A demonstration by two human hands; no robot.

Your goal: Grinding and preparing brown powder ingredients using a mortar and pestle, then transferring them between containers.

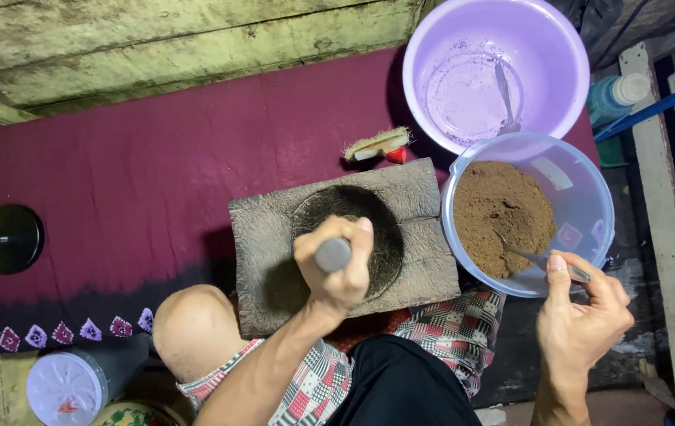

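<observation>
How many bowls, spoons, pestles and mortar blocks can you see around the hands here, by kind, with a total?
Bowls: 2, a purple bowl and a clear bowl of brown powder
Spoons: 2, one spoon in the right hand, one spoon in the purple bowl
Pestles: 1, the pestle in the left hand
Mortar blocks: 1, the wooden block
Total: 6

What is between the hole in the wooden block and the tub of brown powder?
In the head view, only the block's own grooved wooden edge lies between the hollow and the clear tub. Nothing rests on that strip.
</observation>
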